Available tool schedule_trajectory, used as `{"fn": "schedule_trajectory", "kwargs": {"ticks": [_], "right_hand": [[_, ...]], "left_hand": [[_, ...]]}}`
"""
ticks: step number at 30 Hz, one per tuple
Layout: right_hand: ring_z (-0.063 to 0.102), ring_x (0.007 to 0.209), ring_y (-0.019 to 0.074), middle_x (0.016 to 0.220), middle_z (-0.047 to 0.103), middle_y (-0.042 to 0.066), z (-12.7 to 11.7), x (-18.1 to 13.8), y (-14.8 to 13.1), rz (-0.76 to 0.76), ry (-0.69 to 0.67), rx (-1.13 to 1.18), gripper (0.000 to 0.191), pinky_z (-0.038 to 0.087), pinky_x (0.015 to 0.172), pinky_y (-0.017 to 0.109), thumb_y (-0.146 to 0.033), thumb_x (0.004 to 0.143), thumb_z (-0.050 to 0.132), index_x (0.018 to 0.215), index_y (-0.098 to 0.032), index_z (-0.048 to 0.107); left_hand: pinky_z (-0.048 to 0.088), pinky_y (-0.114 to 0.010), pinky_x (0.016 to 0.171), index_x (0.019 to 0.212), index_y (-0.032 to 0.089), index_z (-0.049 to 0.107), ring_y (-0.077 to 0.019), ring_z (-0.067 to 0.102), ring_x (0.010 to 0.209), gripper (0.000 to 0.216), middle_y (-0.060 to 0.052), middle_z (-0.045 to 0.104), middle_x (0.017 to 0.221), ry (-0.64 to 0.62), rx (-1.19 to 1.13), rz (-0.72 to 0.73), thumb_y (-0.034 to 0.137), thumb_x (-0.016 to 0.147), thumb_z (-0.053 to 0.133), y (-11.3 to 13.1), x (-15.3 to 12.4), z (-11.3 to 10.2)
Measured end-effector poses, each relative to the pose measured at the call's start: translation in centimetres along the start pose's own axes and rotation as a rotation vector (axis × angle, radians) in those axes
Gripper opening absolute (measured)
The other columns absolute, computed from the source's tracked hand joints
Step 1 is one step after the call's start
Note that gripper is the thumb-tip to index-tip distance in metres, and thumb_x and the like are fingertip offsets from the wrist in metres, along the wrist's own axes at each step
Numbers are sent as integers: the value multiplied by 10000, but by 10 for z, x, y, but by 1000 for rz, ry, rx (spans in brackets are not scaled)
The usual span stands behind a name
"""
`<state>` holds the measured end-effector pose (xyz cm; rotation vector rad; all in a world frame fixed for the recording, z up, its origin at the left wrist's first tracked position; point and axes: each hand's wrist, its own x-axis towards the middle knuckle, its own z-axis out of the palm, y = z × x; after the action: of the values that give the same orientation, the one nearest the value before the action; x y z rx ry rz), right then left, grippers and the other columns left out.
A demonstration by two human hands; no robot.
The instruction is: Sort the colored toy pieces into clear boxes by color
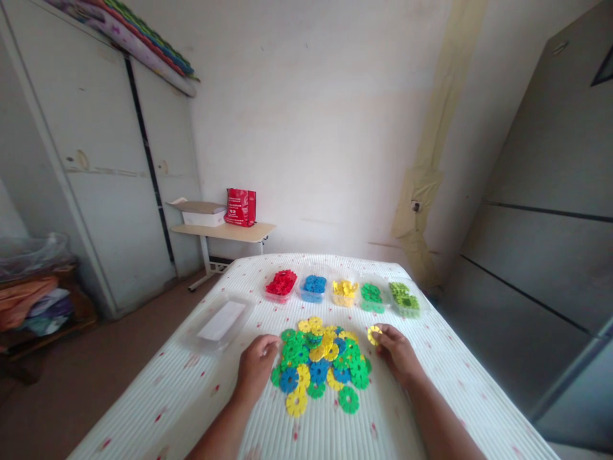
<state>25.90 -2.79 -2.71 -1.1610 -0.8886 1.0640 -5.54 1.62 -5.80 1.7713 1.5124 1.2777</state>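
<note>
While the right hand pinches a yellow disc, the left hand curls beside the pile, grip unclear.

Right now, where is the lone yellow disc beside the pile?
In the head view, the yellow disc is right of centre, held in the right hand, just right of the disc pile and nearer than the tub of darker green pieces.

A red bag stands beside a box on a desk.
</note>
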Motion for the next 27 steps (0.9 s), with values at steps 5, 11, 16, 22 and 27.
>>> {"fn": "schedule_trajectory", "kwargs": {"ticks": [5, 11, 16, 22, 27], "right_hand": [[358, 375, 61, 474, 471, -70, 22, 13, 1, 14, -29, -175, 299, 301, 386, 206, -396, 606, 650, 797, -169, 612], [526, 518, 128, 558, 623, -9, 41, 27, 8, -87, -96, -611, 149, 382, 492, 239, -282, 557, 636, 656, -181, 680], [534, 545, 129, 540, 620, -17, 43, 30, 12, -98, -139, -701, 55, 370, 517, 227, -197, 516, 640, 565, -183, 662], [522, 552, 110, 580, 616, -25, 40, 25, 10, -102, -196, -726, 115, 376, 520, 212, -215, 551, 637, 651, -172, 673], [509, 559, 98, 601, 597, -49, 37, 26, 13, -91, -280, -675, 256, 384, 538, 211, -172, 511, 659, 766, -174, 685]], "left_hand": [[484, -280, 725, 759, 191, 655, -184, 642, 760, 220, -26, 710, 784, 0, 6, -10, 301, 717, 469, 4, -1, -2], [484, -276, 721, 745, 199, 659, -182, 642, 750, 221, -20, 709, 769, 5, 0, -9, 307, 704, 470, 6, -1, -3], [486, -275, 717, 742, 196, 659, -183, 642, 746, 221, -24, 708, 770, 9, 0, -5, 305, 699, 472, 6, -1, -3], [490, -272, 709, 728, 197, 659, -183, 646, 741, 209, -21, 708, 758, 4, -29, 11, 297, 701, 477, 4, 0, -3], [493, -263, 701, 729, 198, 658, -179, 650, 741, 211, -15, 709, 753, 10, -35, 1, 300, 694, 477, 2, 0, -2]]}}
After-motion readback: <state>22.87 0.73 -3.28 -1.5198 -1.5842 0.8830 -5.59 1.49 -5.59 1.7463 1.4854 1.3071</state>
